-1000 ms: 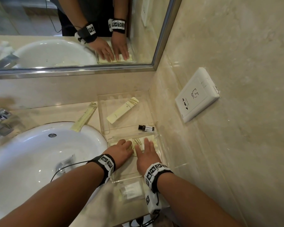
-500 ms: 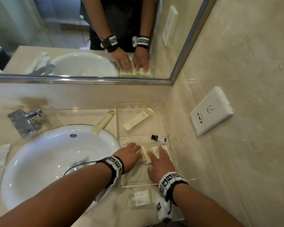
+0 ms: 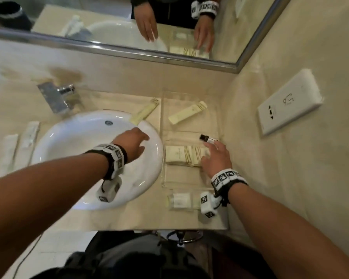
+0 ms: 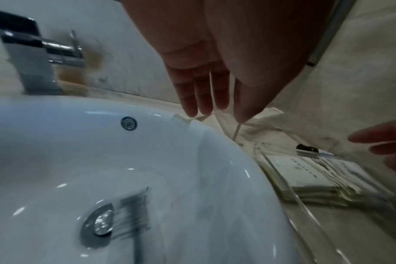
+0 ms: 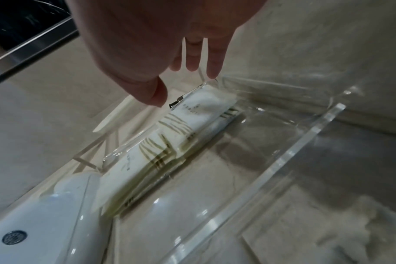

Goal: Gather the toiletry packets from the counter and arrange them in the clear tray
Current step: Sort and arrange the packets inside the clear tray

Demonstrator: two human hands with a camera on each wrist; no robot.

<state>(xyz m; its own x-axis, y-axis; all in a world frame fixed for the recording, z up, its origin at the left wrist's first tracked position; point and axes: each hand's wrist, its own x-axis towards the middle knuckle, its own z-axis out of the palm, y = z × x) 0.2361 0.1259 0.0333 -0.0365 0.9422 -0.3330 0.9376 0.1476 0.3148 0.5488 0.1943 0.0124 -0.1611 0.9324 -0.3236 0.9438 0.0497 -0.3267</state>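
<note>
The left hand point(image 3: 134, 141) is reaching across the basin point(image 3: 73, 158), fingers straight and holding nothing, probably toward the long sachet point(image 3: 144, 113) lying on the bench at centre frame, just outside the clear tray point(image 3: 162, 158). The right hand point(image 3: 215, 158) is hovering, fingers loose and empty, over the stacked packets point(image 3: 184, 156) in the tray's middle section. One more sachet point(image 3: 187, 115) is lying slantwise in the upper section.

Bare forearms; black wristbands point(image 3: 117, 158) with white coded marker blocks.
</note>
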